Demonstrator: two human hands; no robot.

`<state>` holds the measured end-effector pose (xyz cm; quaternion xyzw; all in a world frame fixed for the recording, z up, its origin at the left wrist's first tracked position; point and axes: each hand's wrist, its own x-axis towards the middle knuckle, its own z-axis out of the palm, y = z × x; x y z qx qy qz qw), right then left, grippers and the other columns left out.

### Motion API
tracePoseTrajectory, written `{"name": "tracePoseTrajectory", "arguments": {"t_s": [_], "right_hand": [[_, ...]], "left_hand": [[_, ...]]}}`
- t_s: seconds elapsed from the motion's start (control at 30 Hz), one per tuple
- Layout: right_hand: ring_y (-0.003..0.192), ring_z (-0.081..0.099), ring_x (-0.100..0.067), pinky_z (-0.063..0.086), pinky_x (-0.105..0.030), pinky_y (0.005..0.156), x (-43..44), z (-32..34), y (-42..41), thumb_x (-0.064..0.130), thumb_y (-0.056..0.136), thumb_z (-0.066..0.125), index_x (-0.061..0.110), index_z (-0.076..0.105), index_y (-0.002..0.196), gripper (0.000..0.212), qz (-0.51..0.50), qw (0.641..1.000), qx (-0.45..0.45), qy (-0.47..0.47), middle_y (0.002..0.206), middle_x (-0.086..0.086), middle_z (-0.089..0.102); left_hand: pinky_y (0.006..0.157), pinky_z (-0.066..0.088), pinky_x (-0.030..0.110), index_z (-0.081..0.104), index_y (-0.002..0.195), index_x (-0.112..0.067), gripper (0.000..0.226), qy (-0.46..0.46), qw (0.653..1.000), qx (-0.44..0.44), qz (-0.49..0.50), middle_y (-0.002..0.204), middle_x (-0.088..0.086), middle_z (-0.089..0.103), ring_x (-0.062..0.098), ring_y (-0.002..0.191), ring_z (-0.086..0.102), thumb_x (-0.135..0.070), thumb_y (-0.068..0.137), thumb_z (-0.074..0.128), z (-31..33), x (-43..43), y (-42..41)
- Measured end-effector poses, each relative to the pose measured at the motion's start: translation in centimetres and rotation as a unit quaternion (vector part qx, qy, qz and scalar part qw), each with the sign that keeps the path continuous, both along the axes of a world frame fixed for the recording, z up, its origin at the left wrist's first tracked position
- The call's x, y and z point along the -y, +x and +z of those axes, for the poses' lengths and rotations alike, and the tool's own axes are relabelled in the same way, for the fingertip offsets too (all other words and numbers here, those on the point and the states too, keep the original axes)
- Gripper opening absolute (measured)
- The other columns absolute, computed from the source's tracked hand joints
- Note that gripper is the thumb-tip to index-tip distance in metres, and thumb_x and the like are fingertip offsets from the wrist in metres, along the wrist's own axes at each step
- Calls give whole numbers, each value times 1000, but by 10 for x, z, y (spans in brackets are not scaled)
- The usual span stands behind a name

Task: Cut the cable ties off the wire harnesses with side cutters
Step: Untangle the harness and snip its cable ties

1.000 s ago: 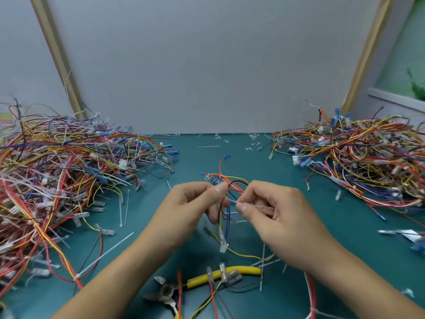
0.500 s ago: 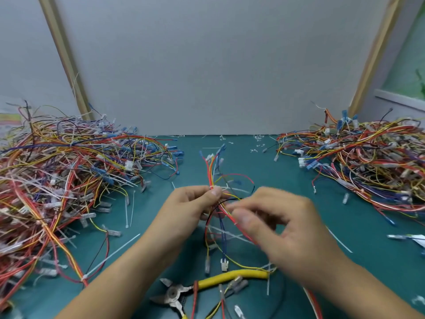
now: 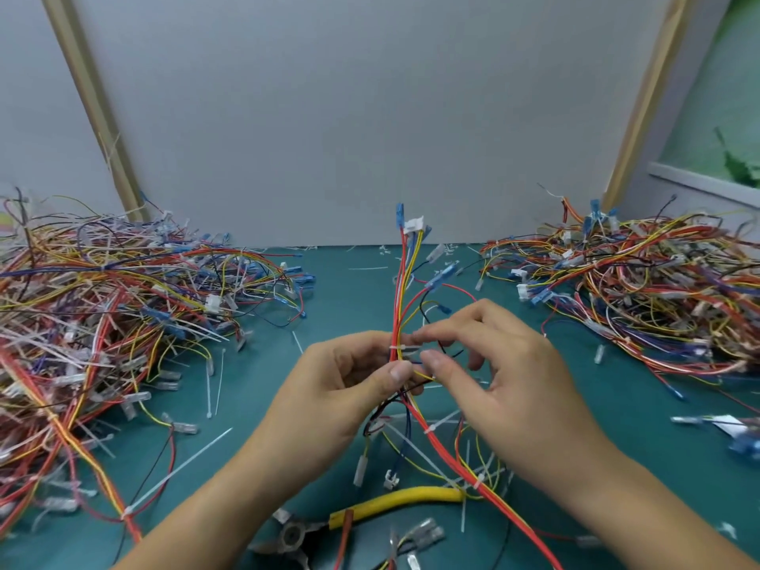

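Wire harness (image 3: 405, 281) was held upright over the middle of the worktop (image 3: 349, 290), between the two heaps. It was gripped by the left hand (image 3: 349, 388), thumb pressed on the bundle and fingers curled behind. A white cable tie (image 3: 401, 348) was seen wrapped round the bundle just above that thumb. The right hand (image 3: 506, 376) was brought against the tie's tail, thumb and index tip on either side of it. The fingertips were blurred, so a real pinch could not be told. The other right fingers were loosely curled and apart from the wires.

Harness tails were trailed down between the wrists onto the worktop. Two more ties (image 3: 429, 429) were noted on the red run.

Side cutters (image 3: 403, 501) were left lying at the near edge, below both wrists and untouched. The yellow handle was crossed by harness wires and the metal head was pointed left.

The left pile (image 3: 103, 314) was spread to the left frame edge. The right pile (image 3: 641, 290) was spread to the right edge. An open green lane was left between them, running back to the wall panel (image 3: 370, 117). Loose ties (image 3: 214, 384) were scattered along the left pile's inner edge.
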<state>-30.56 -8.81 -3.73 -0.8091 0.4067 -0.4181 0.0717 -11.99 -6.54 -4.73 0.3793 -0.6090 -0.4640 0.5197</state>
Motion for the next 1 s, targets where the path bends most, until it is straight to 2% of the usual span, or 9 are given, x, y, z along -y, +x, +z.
{"name": "tracePoseTrajectory", "arguments": {"t_s": [0.07, 0.17, 0.33, 0.5, 0.63, 0.9, 1.0], "right_hand": [[85, 52, 5, 38, -14, 69, -1, 1, 1, 34, 89, 65, 36, 65, 95, 6, 5, 1000, 4, 4, 91, 20, 57], [83, 54, -3, 39, -22, 65, -3, 2, 1, 26, 91, 65, 33, 57, 89, 11, 19, 1000, -7, 23, 85, 20, 57], [81, 50, -8, 42, -30, 67, -8, 5, 5, 26, 90, 58, 30, 54, 86, 7, 16, 999, -40, -22, 81, 17, 54], [80, 50, -10, 42, -30, 67, -11, 5, 6, 23, 91, 64, 29, 57, 86, 10, 13, 999, -37, -34, 82, 16, 54], [81, 50, -7, 41, -26, 69, -13, 4, 8, 26, 88, 63, 31, 58, 83, 9, 11, 1000, -17, -15, 80, 18, 54], [80, 50, -7, 40, -26, 68, -9, -1, 11, 23, 86, 64, 29, 60, 79, 9, 5, 1000, 3, 21, 74, 18, 52], [79, 50, -7, 40, -25, 68, -9, 0, 12, 25, 85, 64, 29, 60, 78, 8, 6, 1000, 7, 24, 74, 18, 52]], "left_hand": [[83, 54, 21, 70, 107, -4, 23, 3, 1000, -2, -2, 98, 10, 77, 22, 94, 73, -14, 87, 64, 0, -1, 0], [84, 55, 25, 71, 99, -5, 18, 14, 1000, -17, -9, 96, 15, 76, 25, 93, 73, -17, 86, 72, 1, -1, 0], [83, 57, 31, 74, 88, -8, 14, 50, 998, -49, 6, 91, 14, 75, 26, 86, 71, -18, 78, 72, -1, 2, -3], [72, 50, 22, 73, 74, -15, 15, 48, 997, -35, 39, 72, 2, 64, 12, 71, 58, -30, 71, 77, 1, 1, -3], [66, 49, 17, 70, 66, -19, 8, 61, 995, -59, 53, 67, -2, 62, 9, 66, 55, -25, 68, 75, 1, 0, -5], [68, 37, 31, 62, 60, -16, 15, 35, 990, -20, 136, 62, 0, 52, 13, 64, 46, -28, 64, 71, -1, 1, -12], [62, 37, 24, 59, 59, -17, 18, 11, 987, -12, 157, 60, -1, 50, 12, 62, 44, -30, 63, 70, -3, 1, -11]]}}
